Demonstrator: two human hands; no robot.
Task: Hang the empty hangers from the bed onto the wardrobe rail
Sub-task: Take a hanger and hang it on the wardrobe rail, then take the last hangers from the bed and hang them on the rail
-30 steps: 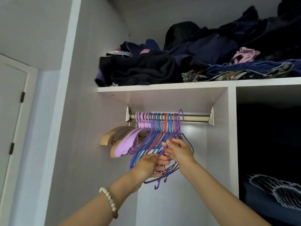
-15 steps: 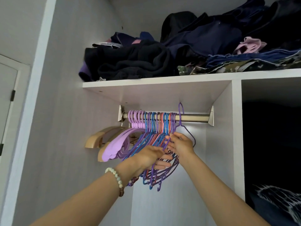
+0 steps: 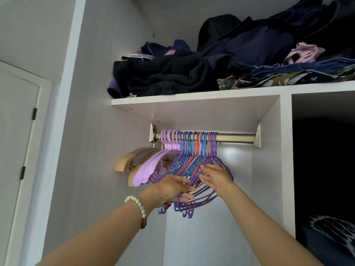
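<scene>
Raised left hand (image 3: 171,189), right hand (image 3: 217,176) touch hangers (image 3: 192,150), fingers seemingly straight.

Left hand (image 3: 169,189) hides some hangers (image 3: 192,162) — dark right compartment (image 3: 322,160) perhaps holds fabric.
</scene>
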